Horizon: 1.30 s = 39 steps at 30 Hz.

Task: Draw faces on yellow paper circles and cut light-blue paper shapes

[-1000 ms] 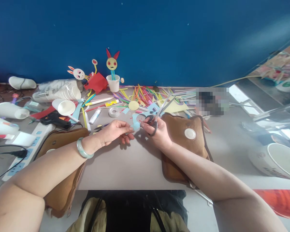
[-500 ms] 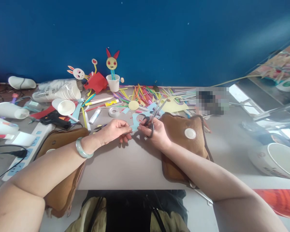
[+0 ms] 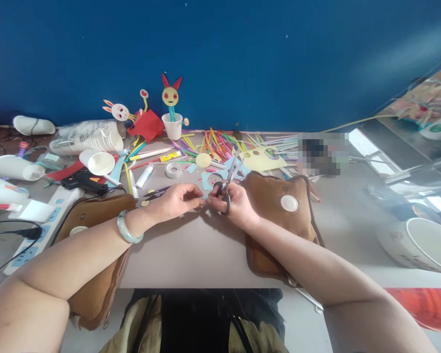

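Since the earlier frame, the scissors (image 3: 232,179) have swung from leaning rightward to standing more nearly upright, and the fingers of the left hand (image 3: 172,201) have drawn in toward those of the right hand (image 3: 240,206). The grey table (image 3: 183,267) spreads beneath everything, with one brown pouch (image 3: 272,235) under the right wrist, toward the right hand's 5 o'clock, and another brown pouch (image 3: 95,294) at the left hand's 7 o'clock, below the forearm. The right hand is clamped on the scissors, fingers through or around the dark handles; their long axis runs toward about 1 o'clock, with the blades parted and pointing away from the person. A light-blue sheet (image 3: 207,181) lies just beyond the meeting fingertips, at their 12 o'clock, and a tape roll (image 3: 174,170) rests farther off, near 12 o'clock of the left hand. Smallest is the blue paper piece (image 3: 202,197), pinched in the left fingertips, at that hand's 3 o'clock and the right hand's 9 o'clock. The left hand is nearer to it, while whether the right fingertips also grip it cannot be told. The relation that counts seems to be that the blades face away from the piece, which sits beside the handles.
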### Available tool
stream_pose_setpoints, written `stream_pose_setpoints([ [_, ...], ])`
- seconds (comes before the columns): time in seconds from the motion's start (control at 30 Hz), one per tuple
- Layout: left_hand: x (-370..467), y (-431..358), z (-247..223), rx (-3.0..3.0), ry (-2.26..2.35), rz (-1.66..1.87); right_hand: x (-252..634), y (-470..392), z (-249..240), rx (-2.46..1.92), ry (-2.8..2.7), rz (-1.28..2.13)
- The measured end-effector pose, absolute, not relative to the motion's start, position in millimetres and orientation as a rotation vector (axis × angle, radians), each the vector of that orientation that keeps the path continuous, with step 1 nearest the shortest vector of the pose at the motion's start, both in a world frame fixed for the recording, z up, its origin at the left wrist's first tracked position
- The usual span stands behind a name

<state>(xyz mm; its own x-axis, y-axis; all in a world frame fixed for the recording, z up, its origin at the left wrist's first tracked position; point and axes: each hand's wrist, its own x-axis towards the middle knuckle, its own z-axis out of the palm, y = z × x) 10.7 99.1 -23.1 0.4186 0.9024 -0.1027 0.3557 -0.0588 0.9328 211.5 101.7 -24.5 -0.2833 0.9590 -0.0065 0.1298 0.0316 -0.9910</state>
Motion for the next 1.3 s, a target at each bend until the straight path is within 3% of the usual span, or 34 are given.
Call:
stream_pose_setpoints([
  [0.53, 8.3, 104.2, -21.6, 1.254, 1.177, 0.869, 212.9, 103.2, -28.0, -1.175, -1.473, 1.367],
  [0.83, 8.1, 102.5, -24.5, 1.277, 1.178, 0.831, 213.1, 102.8, -30.7, -1.135, -1.453, 1.359],
  [1.1, 4.1, 108.5, -15.2, 1.361, 1.181, 1.005, 212.9, 104.8, -27.3, -1.146, -1.551, 1.451],
  [1.3, 7.3, 106.1, -16.2, 1.244, 1.228, 0.883, 213.7, 104.5, -29.7, -1.133, -1.464, 1.391],
])
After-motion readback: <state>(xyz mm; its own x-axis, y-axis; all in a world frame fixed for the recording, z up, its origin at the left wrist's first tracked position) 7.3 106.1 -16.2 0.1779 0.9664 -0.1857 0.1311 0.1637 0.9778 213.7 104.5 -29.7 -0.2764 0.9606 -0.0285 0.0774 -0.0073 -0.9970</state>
